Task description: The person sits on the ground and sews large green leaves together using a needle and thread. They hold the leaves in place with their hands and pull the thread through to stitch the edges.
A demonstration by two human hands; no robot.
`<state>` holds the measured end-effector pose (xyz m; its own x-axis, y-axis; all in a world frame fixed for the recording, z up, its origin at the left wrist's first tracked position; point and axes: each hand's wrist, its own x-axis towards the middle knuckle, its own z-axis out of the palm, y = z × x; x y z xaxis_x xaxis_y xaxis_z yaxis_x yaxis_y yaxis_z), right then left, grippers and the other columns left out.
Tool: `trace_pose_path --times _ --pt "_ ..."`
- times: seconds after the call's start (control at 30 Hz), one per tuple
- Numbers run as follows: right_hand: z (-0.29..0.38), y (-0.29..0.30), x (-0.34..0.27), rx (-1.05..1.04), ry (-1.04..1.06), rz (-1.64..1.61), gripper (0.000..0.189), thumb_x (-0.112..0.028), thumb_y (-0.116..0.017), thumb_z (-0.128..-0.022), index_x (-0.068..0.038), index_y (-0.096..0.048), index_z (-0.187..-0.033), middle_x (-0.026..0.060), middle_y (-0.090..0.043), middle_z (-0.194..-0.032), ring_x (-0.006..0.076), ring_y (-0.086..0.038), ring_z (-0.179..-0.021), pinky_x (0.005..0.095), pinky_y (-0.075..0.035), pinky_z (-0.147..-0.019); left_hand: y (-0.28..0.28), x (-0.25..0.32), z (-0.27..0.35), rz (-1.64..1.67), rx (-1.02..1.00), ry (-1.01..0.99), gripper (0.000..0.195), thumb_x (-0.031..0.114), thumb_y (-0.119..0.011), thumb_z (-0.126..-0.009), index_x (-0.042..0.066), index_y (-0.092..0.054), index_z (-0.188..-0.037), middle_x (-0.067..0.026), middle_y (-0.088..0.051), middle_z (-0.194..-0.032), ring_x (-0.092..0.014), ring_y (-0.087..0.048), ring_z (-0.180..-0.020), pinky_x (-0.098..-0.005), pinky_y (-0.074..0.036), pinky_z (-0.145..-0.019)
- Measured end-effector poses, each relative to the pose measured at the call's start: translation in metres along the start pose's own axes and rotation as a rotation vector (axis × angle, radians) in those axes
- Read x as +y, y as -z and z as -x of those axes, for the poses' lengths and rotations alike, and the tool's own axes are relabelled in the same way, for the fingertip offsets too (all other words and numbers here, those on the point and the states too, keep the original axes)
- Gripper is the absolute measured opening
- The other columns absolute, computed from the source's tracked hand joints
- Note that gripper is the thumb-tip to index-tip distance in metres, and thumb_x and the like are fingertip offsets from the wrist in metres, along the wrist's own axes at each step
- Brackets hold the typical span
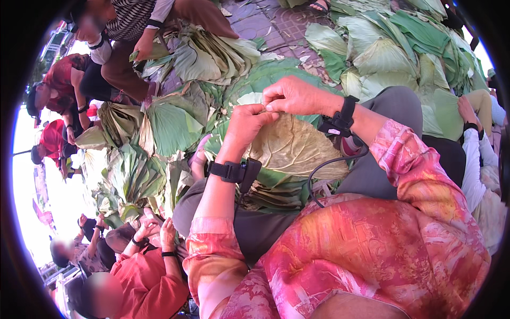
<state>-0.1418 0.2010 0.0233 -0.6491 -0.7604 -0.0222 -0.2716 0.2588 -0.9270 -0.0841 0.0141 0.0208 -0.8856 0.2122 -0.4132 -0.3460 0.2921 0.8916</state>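
A large brown-yellow leaf with branching veins, apparently a dried lotus leaf (301, 147), hangs in front of me above my lap. My left hand (247, 123) pinches its upper edge between thumb and fingers. Right beside it, my right hand (293, 95) pinches at the same spot, the two sets of fingertips touching or nearly so. What exactly lies between the fingertips is hidden. Behind and below this leaf, a folded stack of leaves (275, 193) rests between my legs.
Green and pale leaves (398, 60) are heaped at the upper right. Folded leaf bundles (211, 56) lie ahead and to the left, on paving (259, 20) with scraps. Several people sit close by; a person in red (147, 275) is at lower left. A cable (314, 175) loops from my right wrist.
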Motion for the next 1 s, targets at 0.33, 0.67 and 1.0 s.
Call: trace_pose_path --times 0.33,0.67,1.0 --pt "0.002 -0.014 -0.003 0.226 0.087 0.128 0.011 -0.014 -0.059 -0.077 -0.003 -0.061 -0.079 0.0136 -0.058 -0.064 0.0249 -0.056 -0.056 0.0352 -0.044 -0.055 0.001 -0.006 0.002 0.102 0.041 0.018 0.013 0.009 -0.071 -0.082 -0.002 -0.073 -0.089 -0.0016 -0.069 -0.079 -0.006 -0.059 -0.071 -0.0219 -0.045 -0.067" --pt "-0.012 -0.008 0.038 0.229 -0.152 0.012 0.022 -0.022 -0.058 -0.089 -0.002 -0.063 -0.081 0.0067 -0.066 -0.072 0.0118 -0.059 -0.063 0.0276 -0.046 -0.058 -0.011 0.003 0.003 -0.008 0.210 -0.107 0.015 0.014 -0.072 -0.079 -0.001 -0.072 -0.076 0.0038 -0.054 -0.058 -0.004 -0.045 -0.055 -0.0239 -0.037 -0.051" --pt "-0.005 0.012 0.013 -0.168 -0.312 -0.273 0.020 -0.024 -0.062 -0.089 -0.005 -0.066 -0.089 0.0010 -0.063 -0.075 0.0095 -0.058 -0.064 0.0238 -0.047 -0.060 0.006 -0.009 0.002 -0.038 0.122 -0.066 0.012 0.012 -0.070 -0.082 0.000 -0.071 -0.085 0.0027 -0.063 -0.073 -0.005 -0.052 -0.067 -0.0210 -0.041 -0.063"
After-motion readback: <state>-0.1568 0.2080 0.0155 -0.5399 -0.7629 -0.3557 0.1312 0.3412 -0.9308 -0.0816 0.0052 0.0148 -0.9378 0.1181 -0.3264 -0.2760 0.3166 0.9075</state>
